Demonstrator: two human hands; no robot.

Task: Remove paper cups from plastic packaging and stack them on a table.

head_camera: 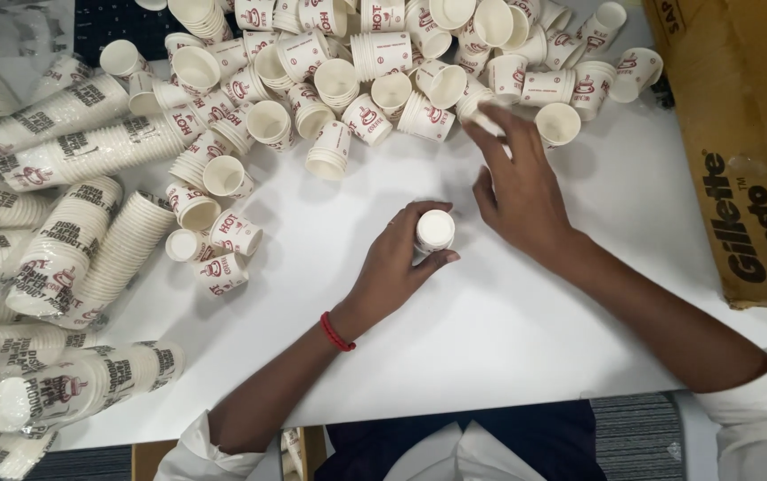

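Nearest the camera, at the bottom edge of the frame, I saw the rolled white sleeves (762,419) and the dark clothing between them, with both forearms reaching up over the white counter (490,338). A red thread band (336,332) sat on the left wrist.

The left hand (397,267), just left of centre frame, was clamped around a small stack of paper cups (434,233); the fingers curled round its sides and the white bottom of the top cup faced the camera. The stack stood at centre frame, apart from the other cups.

The right hand (517,183), just above and right of that, was spread with fingers apart, fingertips reaching into the lower edge of the loose cup heap (375,62). Its fingertips looked blurred, so I could not tell whether they pinched any one cup; the palm held nothing.

That heap of white cups with red print filled the upper middle of the frame, some lying on their sides, some mouth up. A few strays (214,240) lay left of centre. Long nested sleeves of cups in clear plastic wrap (63,249) were piled along the left edge. A brown cardboard box (740,134) took up the upper right corner, resting at the counter's edge.
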